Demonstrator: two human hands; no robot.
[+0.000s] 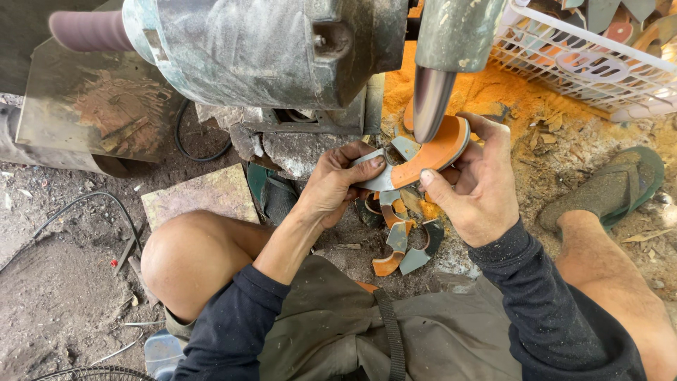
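both hands [416,187] on curved orange piece [431,152]

grinding wheel [430,106] above, motor housing [268,49] left, basket [585,56] right

A worker in a dark navy long-sleeved top, sleeves pushed partway up the forearms, olive-grey shorts and a dark strap hanging across the lap; hands bare, knees bare, dusty green flip-flops on both feet.
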